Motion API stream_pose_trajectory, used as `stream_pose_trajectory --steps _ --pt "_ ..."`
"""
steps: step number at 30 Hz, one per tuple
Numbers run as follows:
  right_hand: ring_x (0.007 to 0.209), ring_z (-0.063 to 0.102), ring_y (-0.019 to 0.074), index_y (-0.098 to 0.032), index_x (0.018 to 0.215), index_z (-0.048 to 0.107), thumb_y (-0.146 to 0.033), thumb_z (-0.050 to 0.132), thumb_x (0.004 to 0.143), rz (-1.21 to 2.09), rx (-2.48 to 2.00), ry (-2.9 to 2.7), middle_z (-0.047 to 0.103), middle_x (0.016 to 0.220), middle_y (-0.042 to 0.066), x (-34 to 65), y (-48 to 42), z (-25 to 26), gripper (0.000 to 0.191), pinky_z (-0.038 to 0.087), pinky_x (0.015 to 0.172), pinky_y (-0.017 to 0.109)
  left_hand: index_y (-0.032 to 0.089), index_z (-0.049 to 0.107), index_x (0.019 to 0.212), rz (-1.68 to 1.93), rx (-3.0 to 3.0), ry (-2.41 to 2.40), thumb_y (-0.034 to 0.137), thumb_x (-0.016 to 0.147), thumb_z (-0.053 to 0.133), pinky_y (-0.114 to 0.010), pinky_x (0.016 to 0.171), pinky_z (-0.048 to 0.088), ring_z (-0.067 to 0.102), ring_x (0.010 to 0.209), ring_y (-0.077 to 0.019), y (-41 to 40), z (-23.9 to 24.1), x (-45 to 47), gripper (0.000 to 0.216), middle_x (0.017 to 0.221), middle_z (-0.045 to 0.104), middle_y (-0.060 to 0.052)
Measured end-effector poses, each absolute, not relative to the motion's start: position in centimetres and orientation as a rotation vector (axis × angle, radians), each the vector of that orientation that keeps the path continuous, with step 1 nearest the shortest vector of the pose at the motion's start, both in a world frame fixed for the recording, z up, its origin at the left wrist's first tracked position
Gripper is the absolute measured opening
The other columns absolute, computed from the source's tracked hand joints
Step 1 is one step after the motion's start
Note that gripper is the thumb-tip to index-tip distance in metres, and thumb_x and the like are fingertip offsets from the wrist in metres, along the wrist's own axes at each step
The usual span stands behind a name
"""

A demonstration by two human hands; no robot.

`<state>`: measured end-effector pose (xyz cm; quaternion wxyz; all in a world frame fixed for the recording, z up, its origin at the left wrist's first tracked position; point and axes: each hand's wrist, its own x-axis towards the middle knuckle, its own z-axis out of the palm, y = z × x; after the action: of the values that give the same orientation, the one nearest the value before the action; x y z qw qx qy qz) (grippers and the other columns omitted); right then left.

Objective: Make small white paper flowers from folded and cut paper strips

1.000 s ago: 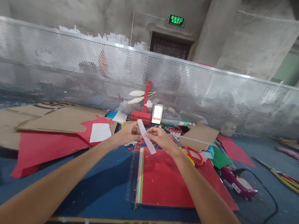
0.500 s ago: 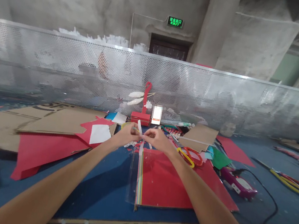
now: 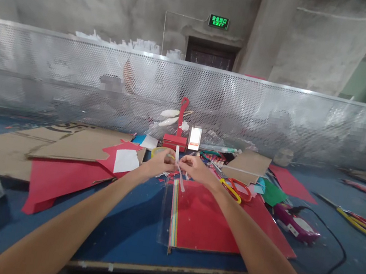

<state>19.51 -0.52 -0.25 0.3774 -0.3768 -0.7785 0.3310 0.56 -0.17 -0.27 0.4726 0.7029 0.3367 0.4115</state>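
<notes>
- Below and just right of the fingers, nearest the body: a pack of coloured paper (image 3: 211, 221), red sheet uppermost, its striped edge roughly under the strip's lower end.
- Left hand (image 3: 161, 160): fingers closed in a pinch at the strip's left side, around mid-length.
- Right hand (image 3: 195, 167): fingers bent and pinched at its right side; exact fingertip contact is too small to tell. Neither hand is clearly nearer.
- White paper strip (image 3: 177, 153): between both sets of fingertips, long axis running away from the body; one end rises beyond the fingers, the other slants down and right toward the pack.
- Beyond the fingers, well apart from the pack: a red paper box (image 3: 172, 142).
</notes>
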Motion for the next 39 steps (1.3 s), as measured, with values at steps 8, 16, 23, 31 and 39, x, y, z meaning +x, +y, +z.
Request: stream_pose_trajectory --steps 8,16,23,31,39 --pt "0.060 0.059 0.0129 -0.014 0.075 0.067 -0.034 0.064 0.081 0.469 -0.938 -2.073 0.067 0.069 0.003 19.5 -1.5 0.5 0.020 0.043 0.058 0.023 0.018 0.049 0.088 1.036 1.680 0.898 0.024 0.061 0.081 -0.022 0.057 0.043 0.058 0.060 -0.0110 -0.3 0.0 0.6 0.042 0.066 0.064 0.003" --pt "0.063 0.061 0.0139 -0.015 0.075 0.068 -0.028 0.062 0.082 0.412 -0.926 -2.063 0.068 0.070 0.003 19.5 -1.6 0.5 0.016 0.044 0.061 0.023 0.018 0.049 0.086 1.053 1.623 0.888 0.023 0.061 0.080 -0.023 0.058 0.046 0.059 0.060 -0.0107 -0.4 0.2 0.6 0.040 0.066 0.062 0.003" --pt "0.071 0.062 0.0157 -0.016 0.078 0.068 -0.027 0.057 0.085 0.518 -0.859 -2.037 0.069 0.078 0.004 19.6 -1.3 0.7 0.018 0.047 0.068 0.026 0.018 0.052 0.088 1.054 1.656 0.891 0.016 0.060 0.075 -0.025 0.063 0.048 0.061 0.068 -0.0127 -0.2 0.0 0.7 0.037 0.073 0.061 0.003" --pt "0.084 0.066 0.0182 -0.022 0.112 0.056 -0.030 0.068 0.080 1.067 -0.813 -1.763 0.067 0.096 0.004 20.2 -0.4 -0.2 0.034 0.054 0.070 0.029 0.017 0.056 0.105 1.088 1.785 0.791 0.022 0.066 0.075 -0.031 0.072 0.052 0.066 0.078 -0.0185 -0.3 0.1 0.7 0.043 0.085 0.069 -0.004" --pt "0.070 0.064 0.0153 -0.019 0.103 0.056 -0.033 0.074 0.075 0.950 -0.809 -1.881 0.066 0.080 0.001 20.3 -0.4 0.0 0.036 0.049 0.062 0.025 0.016 0.057 0.105 1.072 1.865 0.806 0.037 0.072 0.076 -0.030 0.070 0.050 0.064 0.078 -0.0175 0.1 -0.1 0.2 0.044 0.088 0.067 -0.005"
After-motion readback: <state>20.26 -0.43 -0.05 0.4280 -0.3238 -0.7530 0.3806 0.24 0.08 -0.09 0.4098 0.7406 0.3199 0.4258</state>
